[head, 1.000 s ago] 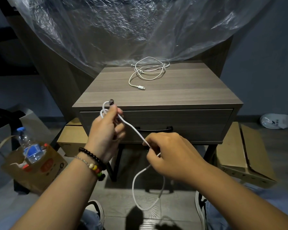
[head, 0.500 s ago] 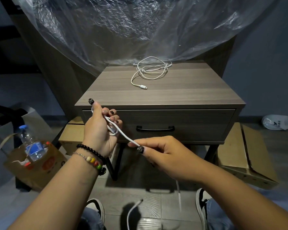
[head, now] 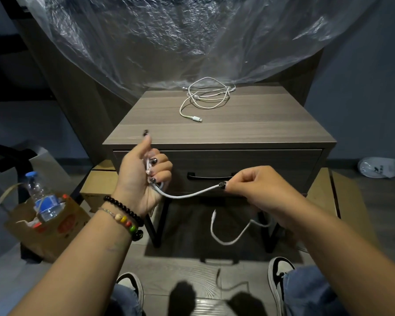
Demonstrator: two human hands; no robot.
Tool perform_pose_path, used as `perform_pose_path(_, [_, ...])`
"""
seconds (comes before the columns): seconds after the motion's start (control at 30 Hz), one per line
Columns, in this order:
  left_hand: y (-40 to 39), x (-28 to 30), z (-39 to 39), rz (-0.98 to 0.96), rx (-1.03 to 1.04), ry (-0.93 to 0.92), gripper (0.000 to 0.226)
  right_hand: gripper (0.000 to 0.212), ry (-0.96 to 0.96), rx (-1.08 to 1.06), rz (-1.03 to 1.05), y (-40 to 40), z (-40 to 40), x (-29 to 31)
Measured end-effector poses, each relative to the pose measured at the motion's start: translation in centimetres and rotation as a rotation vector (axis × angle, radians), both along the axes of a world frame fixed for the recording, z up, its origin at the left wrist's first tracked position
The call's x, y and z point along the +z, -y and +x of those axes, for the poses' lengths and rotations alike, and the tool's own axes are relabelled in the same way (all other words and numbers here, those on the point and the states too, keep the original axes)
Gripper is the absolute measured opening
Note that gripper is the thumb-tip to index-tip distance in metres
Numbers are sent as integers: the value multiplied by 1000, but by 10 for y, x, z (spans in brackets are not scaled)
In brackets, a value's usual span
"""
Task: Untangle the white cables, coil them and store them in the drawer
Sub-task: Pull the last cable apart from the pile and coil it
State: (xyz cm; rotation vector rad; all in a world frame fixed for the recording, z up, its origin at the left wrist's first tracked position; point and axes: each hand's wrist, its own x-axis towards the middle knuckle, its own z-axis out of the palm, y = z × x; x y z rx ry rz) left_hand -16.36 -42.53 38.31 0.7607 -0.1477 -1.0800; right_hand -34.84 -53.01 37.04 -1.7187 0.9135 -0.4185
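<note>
Wood-grain nightstand [head: 219, 133], plastic sheet [head: 169, 42] behind, tiled floor [head: 180, 270].

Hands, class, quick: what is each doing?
Left hand: grips coiled white cable.
Right hand: pinches the same cable.

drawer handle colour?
Black: the drawer handle is a dark bar on the grey-brown wood-grain drawer front. Head view, the only one.

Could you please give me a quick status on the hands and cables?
Left hand grips coiled loops, right hand pinches the same white cable. Second cable tangled on nightstand. Drawer shut.
</note>
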Motion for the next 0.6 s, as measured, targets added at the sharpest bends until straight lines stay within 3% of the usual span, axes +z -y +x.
perform_pose_path(0.2, [1,0,-15,112,-152,151,37,10,173,-42,-134,-2,4,-1])
perform_pose_path(0.37, [6,-4,-26,234,-134,413,27,7,241,-41,-251,-3,3,2])
perform_pose_path(0.6, [2,-8,-40,256,-421,425,31,23,244,-68,-410,0,5,-1])
